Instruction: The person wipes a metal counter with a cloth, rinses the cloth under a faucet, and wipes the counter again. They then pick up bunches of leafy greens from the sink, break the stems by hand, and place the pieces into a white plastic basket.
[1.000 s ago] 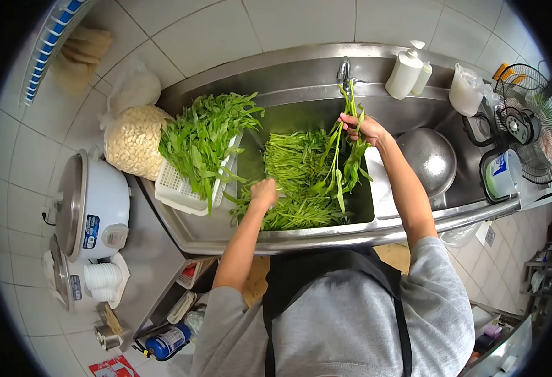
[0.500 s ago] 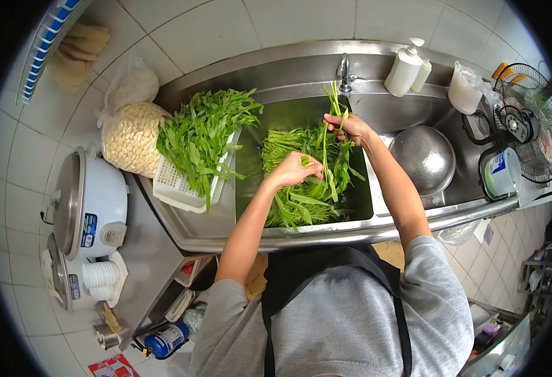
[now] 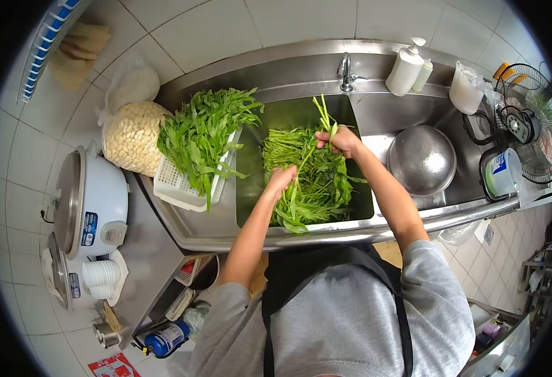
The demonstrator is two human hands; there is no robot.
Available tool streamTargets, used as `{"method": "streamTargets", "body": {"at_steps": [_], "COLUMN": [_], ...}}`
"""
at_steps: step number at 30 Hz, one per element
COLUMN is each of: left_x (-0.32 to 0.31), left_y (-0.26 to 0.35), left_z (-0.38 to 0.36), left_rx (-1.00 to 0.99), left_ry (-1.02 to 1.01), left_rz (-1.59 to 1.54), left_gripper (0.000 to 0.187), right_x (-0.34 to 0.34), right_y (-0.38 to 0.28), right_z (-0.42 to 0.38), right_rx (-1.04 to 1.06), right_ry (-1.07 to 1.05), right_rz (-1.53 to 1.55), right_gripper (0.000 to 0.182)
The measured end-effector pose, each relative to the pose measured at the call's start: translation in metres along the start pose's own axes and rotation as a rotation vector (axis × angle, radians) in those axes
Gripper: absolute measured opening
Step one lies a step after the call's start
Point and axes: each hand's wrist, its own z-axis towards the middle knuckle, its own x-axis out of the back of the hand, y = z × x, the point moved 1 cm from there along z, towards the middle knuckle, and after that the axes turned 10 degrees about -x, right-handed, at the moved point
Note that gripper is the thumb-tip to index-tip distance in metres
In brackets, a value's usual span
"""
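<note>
Steel sink, below the tap: limp, light, wet water spinach stems are clamped by right hand; left hand grips lower leaves; best held at stems.

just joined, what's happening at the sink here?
A person stands at a steel sink full of leafy green stalks. The right hand has a closed grip on the stem ends of a small bunch, lifted a little above the pile. The left hand grips the same greens lower down, among the leaves. To the left, a white basket on the drainboard holds another heap of greens. An upturned metal bowl sits to the right.
</note>
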Motion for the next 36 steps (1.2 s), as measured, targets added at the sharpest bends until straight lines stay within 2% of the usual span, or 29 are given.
{"method": "streamTargets", "body": {"at_steps": [4, 6, 8, 10, 11, 12, 14, 15, 19, 21, 22, 24, 25, 28, 29, 30, 31, 32, 33, 34, 36], "left_x": [0.022, 0.032, 0.031, 0.02, 0.016, 0.012, 0.006, 0.002, 0.0, 0.002, 0.001, 0.0, 0.008, 0.034, 0.042, 0.049, 0.055, 0.059, 0.063, 0.067, 0.073], "left_y": [-0.031, -0.045, -0.043, -0.031, -0.022, -0.008, 0.031, 0.039, 0.051, 0.048, 0.037, 0.003, -0.016, -0.069, -0.077, -0.079, -0.08, -0.081, -0.071, -0.067, -0.076], "left_z": [0.004, -0.001, -0.004, -0.009, -0.004, -0.005, -0.014, -0.014, -0.011, -0.01, -0.006, 0.01, 0.02, 0.02, 0.016, 0.009, 0.003, -0.001, -0.008, -0.013, -0.013], "left_rx": [0.143, 0.161, 0.216, -0.272, -0.415, -0.409, -0.397, -0.354, -0.382, -0.246, -0.247, -0.293, -0.111, -0.129, -0.129, -0.128, -0.124, -0.119, -0.091, -0.058, -0.071], "left_ry": [0.034, -0.062, -0.144, -0.086, -0.094, -0.094, -0.094, -0.082, -0.052, 0.041, 0.037, 0.249, 0.27, 0.26, 0.26, 0.27, 0.277, 0.278, 0.276, 0.275, 0.264], "left_rz": [-0.114, -0.089, 0.007, 0.181, 0.278, 0.277, 0.479, 0.494, 0.552, 0.453, 0.454, -0.109, 0.003, 0.123, 0.122, 0.284, 0.446, 0.443, 0.639, 0.833, 0.844], "left_gripper": [0.021, 0.017, 0.021, 0.026, 0.027, 0.027, 0.025, 0.025, 0.023, 0.022, 0.022, 0.022, 0.023, 0.026, 0.026, 0.027, 0.028, 0.028, 0.029, 0.031, 0.028], "right_x": [-0.012, -0.011, -0.008, -0.01, -0.013, -0.015, -0.02, -0.023, -0.027, -0.03, -0.035, -0.047, -0.047, -0.045, -0.046, -0.043, -0.04, -0.035, -0.025, -0.018, -0.01], "right_y": [0.009, 0.004, 0.001, 0.003, 0.004, 0.005, 0.004, 0.002, -0.003, 0.003, 0.009, 0.018, 0.015, 0.031, 0.039, 0.039, 0.041, 0.043, 0.057, 0.07, 0.063], "right_z": [0.006, 0.003, 0.001, 0.002, 0.002, 0.005, 0.005, 0.003, -0.005, -0.005, -0.005, -0.011, -0.018, -0.008, -0.01, -0.01, -0.01, -0.011, 0.006, 0.024, 0.018], "right_rx": [0.046, 0.079, 0.108, 0.083, 0.078, 0.064, 0.053, 0.047, 0.034, 0.053, 0.052, 0.247, 0.172, 0.291, 0.176, 0.174, -0.01, -0.193, -0.164, -0.109, -0.114], "right_ry": [0.057, 0.058, 0.067, 0.108, 0.107, 0.105, 0.1, 0.097, 0.073, 0.066, 0.07, 0.122, 0.143, 0.023, -0.048, -0.049, -0.102, -0.154, -0.203, -0.255, -0.338], "right_rz": [0.043, 0.022, 0.011, -0.034, -0.031, -0.015, -0.003, -0.006, -0.001, 0.016, 0.018, 0.048, 0.01, -0.16, -0.197, -0.197, -0.247, -0.299, -0.221, -0.126, 0.078], "right_gripper": [0.019, 0.02, 0.02, 0.019, 0.019, 0.019, 0.018, 0.018, 0.018, 0.018, 0.018, 0.02, 0.021, 0.025, 0.033, 0.033, 0.039, 0.046, 0.047, 0.039, 0.031]}}
